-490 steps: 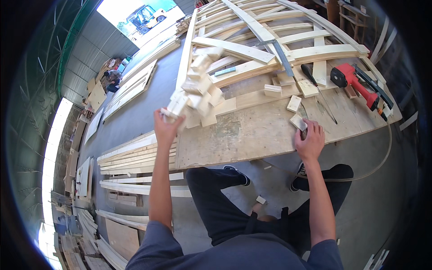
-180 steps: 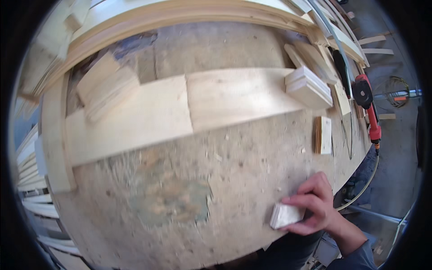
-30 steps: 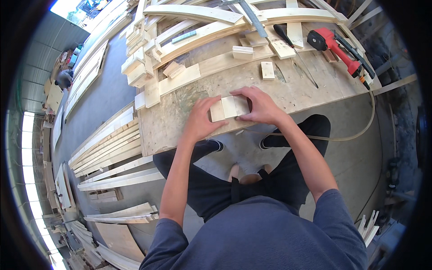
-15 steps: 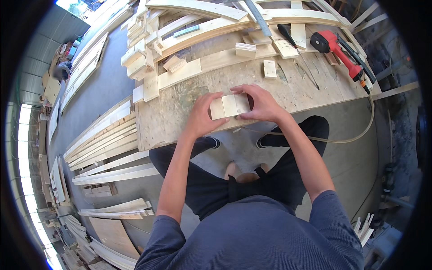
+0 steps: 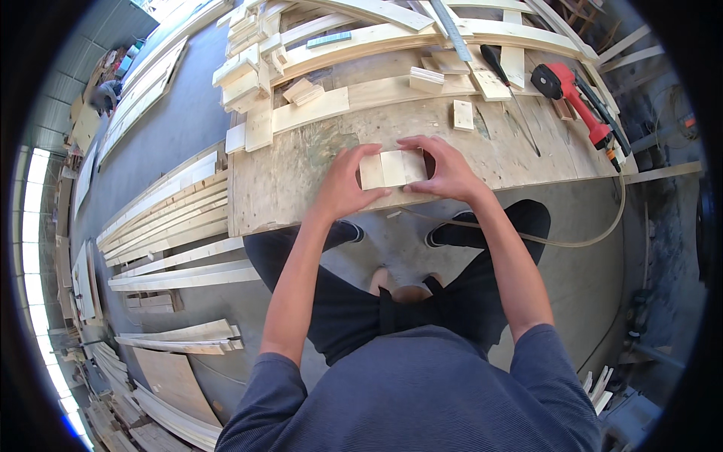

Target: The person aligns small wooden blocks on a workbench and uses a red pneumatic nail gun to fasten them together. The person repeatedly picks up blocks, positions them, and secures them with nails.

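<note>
Wooden blocks sit clamped between left hand and right hand; teal strip unreadable.

"Can you read any lettering on the blocks?"
"No, none that I can make out."
"On the nailer, the ruler or the teal strip?"
"No words or numbers legible there, and no readable sign elsewhere."

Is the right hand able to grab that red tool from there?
Probably, if the right hand first lets go of the wooden blocks: the red tool lies farther right on the same bench, with just a thin black-handled tool lying between.
</note>
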Demonstrator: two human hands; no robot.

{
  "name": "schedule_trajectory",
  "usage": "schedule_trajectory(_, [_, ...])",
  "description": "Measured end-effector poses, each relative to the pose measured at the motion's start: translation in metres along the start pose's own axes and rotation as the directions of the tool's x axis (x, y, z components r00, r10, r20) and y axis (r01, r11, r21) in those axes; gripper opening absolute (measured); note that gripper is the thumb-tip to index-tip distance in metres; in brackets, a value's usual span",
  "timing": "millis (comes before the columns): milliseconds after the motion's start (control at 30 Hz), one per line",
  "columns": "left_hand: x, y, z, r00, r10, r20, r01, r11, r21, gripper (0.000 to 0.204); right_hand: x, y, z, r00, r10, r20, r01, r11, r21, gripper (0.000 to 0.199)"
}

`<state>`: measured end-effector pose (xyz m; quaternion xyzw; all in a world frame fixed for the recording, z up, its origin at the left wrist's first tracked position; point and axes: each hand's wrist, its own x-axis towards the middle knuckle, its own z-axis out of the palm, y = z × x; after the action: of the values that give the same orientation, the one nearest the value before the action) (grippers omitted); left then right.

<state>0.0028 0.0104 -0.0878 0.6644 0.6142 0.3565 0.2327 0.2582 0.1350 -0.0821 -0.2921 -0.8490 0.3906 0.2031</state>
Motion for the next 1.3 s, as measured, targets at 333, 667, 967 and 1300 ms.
schedule_trajectory(333, [0.001, -0.003, 0.0, 0.991, 0.126, -0.041, -0.124, 0.99, 0.063, 0.086, -0.001, -0.001, 0.0, 1.0, 0.014, -0.013, -0.014, 1.0, -0.014, 0.084])
schedule_trajectory(667, [-0.001, 0.0, 0.0, 0.994, 0.103, -0.031, -0.1, 0.99, 0.102, 0.084, 0.0, -0.004, -0.001, 1.0, 0.003, 0.019, -0.004, 1.0, 0.021, 0.095])
schedule_trajectory(967, [0.0, -0.002, 0.003, 0.987, 0.156, -0.044, -0.148, 0.978, 0.144, 0.084, 0.0, 0.003, -0.006, 0.982, -0.186, -0.028, 0.184, 0.981, -0.06, 0.096])
schedule_trajectory(1300, [0.014, 0.036, 0.01, 0.993, 0.115, 0.005, -0.11, 0.934, 0.339, 0.099, -0.024, 0.139, -0.302, 0.666, 0.099, -0.74, -0.664, 0.531, -0.527, 0.073])
